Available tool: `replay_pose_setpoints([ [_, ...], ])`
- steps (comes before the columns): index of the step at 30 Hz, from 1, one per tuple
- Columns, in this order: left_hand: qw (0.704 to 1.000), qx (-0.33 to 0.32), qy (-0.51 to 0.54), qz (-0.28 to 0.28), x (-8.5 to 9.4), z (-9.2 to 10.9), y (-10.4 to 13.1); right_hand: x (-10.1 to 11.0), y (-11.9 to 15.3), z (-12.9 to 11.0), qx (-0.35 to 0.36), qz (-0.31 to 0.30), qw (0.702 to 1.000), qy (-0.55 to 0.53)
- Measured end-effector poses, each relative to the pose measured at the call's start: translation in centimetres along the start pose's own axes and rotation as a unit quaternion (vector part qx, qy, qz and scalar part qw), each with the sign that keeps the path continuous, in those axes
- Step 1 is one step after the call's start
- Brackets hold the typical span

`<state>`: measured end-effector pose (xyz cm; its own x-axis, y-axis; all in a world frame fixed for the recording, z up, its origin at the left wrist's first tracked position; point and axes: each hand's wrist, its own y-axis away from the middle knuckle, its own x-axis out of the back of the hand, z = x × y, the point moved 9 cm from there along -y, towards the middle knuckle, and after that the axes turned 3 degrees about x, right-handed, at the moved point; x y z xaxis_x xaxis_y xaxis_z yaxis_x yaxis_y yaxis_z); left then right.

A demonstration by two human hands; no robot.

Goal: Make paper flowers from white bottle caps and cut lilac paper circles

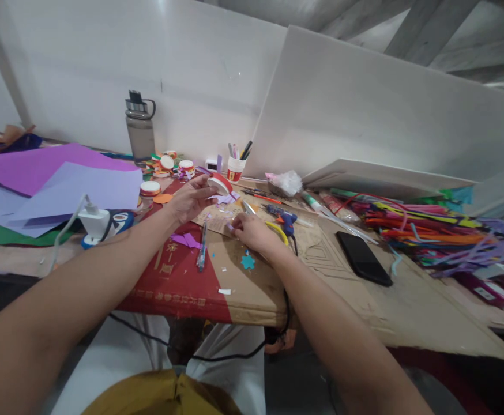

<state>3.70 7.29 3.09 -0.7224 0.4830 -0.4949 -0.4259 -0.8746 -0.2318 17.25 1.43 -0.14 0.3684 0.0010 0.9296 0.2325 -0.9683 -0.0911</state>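
My left hand [189,202] is raised over the table and grips a round white disc with a red rim [219,185], tilted, a purple strip attached at its edge. The fingers of my right hand [252,233] are pinched together low over the cardboard, on what looks like a small purple paper piece [229,227]. Just beyond that hand lie scissors with yellow handles [278,231], partly hidden by it, and a blue glue gun [287,220]. A teal paper star [247,261] rests below my right wrist. Between my arms lie a pen [202,248] and purple scraps [185,240].
Purple and lilac sheets [79,187] and a white plug [94,222] are at the left. A water bottle [140,129], finished-looking round pieces [165,164] and a pen cup [236,169] stand behind. At right lie a phone [363,257] and many pipe cleaners [407,227].
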Motion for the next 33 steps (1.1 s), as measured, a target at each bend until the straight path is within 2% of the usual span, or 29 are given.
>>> replay_pose_setpoints([
  [9,1.000,-0.005,-0.005,-0.003,-0.3,0.2,0.1,1.8,0.0,-0.3,0.032,0.069,0.991,-0.108],
  [27,1.000,0.002,-0.004,-0.001,-0.2,0.0,0.0,2.0,-0.5,0.9,0.028,0.088,0.978,-0.188],
  [33,0.999,0.008,-0.028,-0.012,-0.5,-0.3,0.1,1.5,-0.8,2.4,0.006,0.099,0.950,-0.295],
])
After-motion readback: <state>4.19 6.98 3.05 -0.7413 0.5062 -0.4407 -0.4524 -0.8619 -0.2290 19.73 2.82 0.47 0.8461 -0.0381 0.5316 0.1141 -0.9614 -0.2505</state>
